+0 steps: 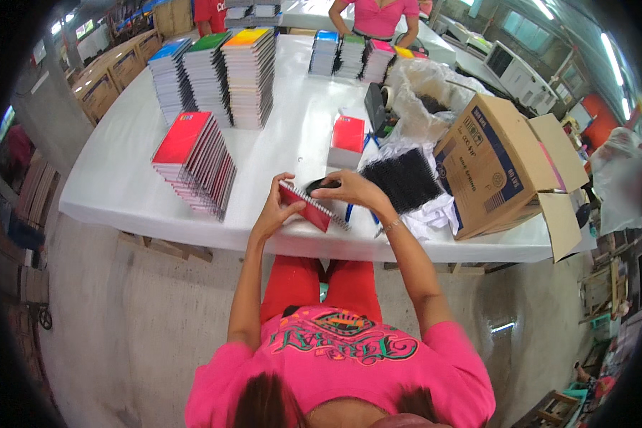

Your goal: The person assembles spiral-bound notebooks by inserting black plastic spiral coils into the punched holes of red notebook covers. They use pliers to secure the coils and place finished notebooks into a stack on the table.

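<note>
My left hand [273,214] grips a red spiral notebook [312,214], tilted above the table's front edge with its wire binding up. Bent over the binding is my right hand [353,188], its thumb and fingers closed at a dark rounded thing [321,187] I cannot make out. Just beyond the hands sits a short red-covered stack [347,141]. Beside my right wrist lies a bundle of black coils [403,181] on white wrapping. A tall stack of red spiral notebooks [196,162] stands to the left of my left hand.
Blue, green and yellow notebook stacks [248,78] stand at the back left of the white table [121,164]. An open cardboard box [499,164] occupies the right side, with a clear plastic bag [424,89] behind it. Across the table, a person in pink [376,18] stands behind more stacks.
</note>
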A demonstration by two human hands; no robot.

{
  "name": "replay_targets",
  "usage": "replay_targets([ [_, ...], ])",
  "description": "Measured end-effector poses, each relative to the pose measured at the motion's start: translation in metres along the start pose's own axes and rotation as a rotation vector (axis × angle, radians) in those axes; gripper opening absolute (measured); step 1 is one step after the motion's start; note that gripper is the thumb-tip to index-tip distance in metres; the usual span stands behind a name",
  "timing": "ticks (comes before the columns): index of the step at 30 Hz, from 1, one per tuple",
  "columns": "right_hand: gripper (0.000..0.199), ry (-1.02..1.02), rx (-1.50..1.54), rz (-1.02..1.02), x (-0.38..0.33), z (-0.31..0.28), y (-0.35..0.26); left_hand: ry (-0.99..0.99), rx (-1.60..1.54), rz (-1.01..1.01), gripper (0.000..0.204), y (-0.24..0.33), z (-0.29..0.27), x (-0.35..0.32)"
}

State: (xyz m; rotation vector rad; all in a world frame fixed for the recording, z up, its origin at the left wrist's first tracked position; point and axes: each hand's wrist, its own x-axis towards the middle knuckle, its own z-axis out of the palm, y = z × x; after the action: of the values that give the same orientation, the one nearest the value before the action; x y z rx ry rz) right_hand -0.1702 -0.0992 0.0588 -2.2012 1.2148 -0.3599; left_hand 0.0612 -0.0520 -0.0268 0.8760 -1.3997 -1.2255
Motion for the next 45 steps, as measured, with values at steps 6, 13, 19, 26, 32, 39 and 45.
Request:
replay_targets([
  [6, 0.057, 0.112, 0.88, 0.064, -0.001, -0.001, 0.013, 0.021, 0.026, 0.062, 0.07, -0.004, 0.001, -0.005],
  [13, 0.062, 0.07, 0.366, 0.206, 0.01, 0.002, 0.021, -0.018, 0.029, 0.051, 0.072, 0.003, 0.007, -0.001],
  [19, 0.06, -0.079, 0.287, 0.12, 0.01, 0.01, 0.02, -0.008, 0.031, 0.025, 0.069, -0.003, 0.005, -0.002],
  [26, 0.052, 0.465, 0.19, 0.007, -0.004, 0.023, 0.054, 0.189, 0.142, 0.084, 0.033, -0.001, 0.011, -0.008],
  [32, 0.064, 0.66, -0.323, 0.35, -0.054, 0.076, 0.038, 0.461, 0.051, 0.085, 0.03, 0.0, 0.02, -0.033],
  [39, 0.073, 0.756, -0.468, 0.369, -0.056, 0.114, 0.033, 0.61, 0.088, 0.099, 0.029, 0.01, 0.054, -0.043],
  [45, 0.063, 0.745, -0.372, 0.347, -0.057, 0.106, 0.034, 0.642, 0.238, 0.145, 0.024, 0.002, 0.046, -0.04],
])
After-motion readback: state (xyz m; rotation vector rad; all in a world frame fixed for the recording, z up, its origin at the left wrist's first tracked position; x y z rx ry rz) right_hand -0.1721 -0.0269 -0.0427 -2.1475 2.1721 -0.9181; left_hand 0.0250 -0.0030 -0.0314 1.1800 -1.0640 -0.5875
